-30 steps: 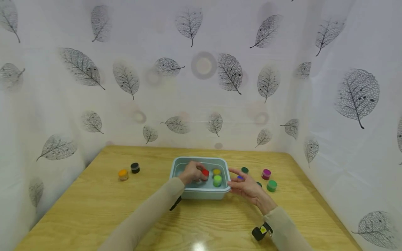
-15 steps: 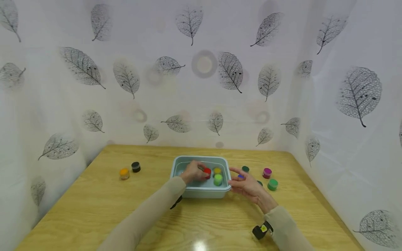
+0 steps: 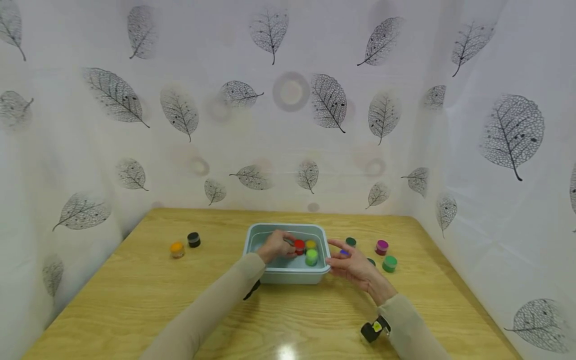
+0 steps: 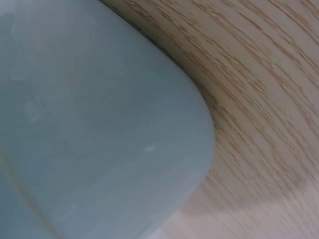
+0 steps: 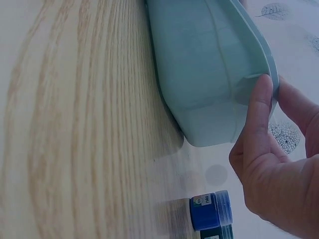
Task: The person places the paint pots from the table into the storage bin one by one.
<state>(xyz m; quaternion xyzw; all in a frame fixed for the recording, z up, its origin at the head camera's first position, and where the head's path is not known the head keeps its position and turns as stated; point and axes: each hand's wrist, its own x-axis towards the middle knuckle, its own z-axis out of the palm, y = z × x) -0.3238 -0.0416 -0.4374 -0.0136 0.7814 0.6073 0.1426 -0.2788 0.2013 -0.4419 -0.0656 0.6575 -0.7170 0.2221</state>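
Note:
A pale blue-green plastic bin (image 3: 292, 278) stands in the middle of the table. My left hand (image 3: 275, 246) reaches inside it and pinches a red-lidded paint jar (image 3: 299, 245) by its left side. Close beside that jar are a yellow-lidded jar (image 3: 311, 244) and a light green jar (image 3: 311, 257). At the bin's right front corner, my right hand (image 3: 355, 270) holds the rim between finger and thumb, as the right wrist view shows. The left wrist view has only the bin's outer wall (image 4: 124, 114) and table, so the left fingers are hidden there.
To the left stand an orange jar (image 3: 177, 249) and a black jar (image 3: 194, 240). Right of the bin are a dark green jar (image 3: 351, 242), a purple jar (image 3: 381, 247), a green jar (image 3: 389, 263) and a blue jar (image 5: 204, 211). A leaf-print curtain (image 3: 288, 140) surrounds the table.
My left hand has shifted the red-lidded jar slightly right and back, up to the yellow-lidded one. The right hand stays at the bin's rim.

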